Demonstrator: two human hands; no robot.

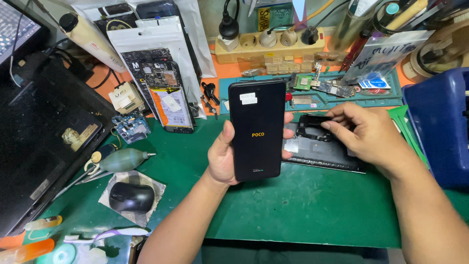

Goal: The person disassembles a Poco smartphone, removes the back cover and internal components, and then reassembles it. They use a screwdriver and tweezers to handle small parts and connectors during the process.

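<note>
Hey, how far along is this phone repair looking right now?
Done, it seems: the phone is in one piece, its screen lit. In hand: the left hand holds it upright, while the right hand touches a black frame part on the mat. Left: loose boards lie on the teal tray, and the bench is uncleared.

A black smartphone (257, 129) stands upright at the centre of the frame, screen dark and facing the camera, a small white sticker near its top edge and a short yellow logo at mid-screen. Just right of it, a black phone frame part (315, 128) lies flat on a dark slab (322, 154), possibly an opened phone body; that is hard to tell from here.
</note>
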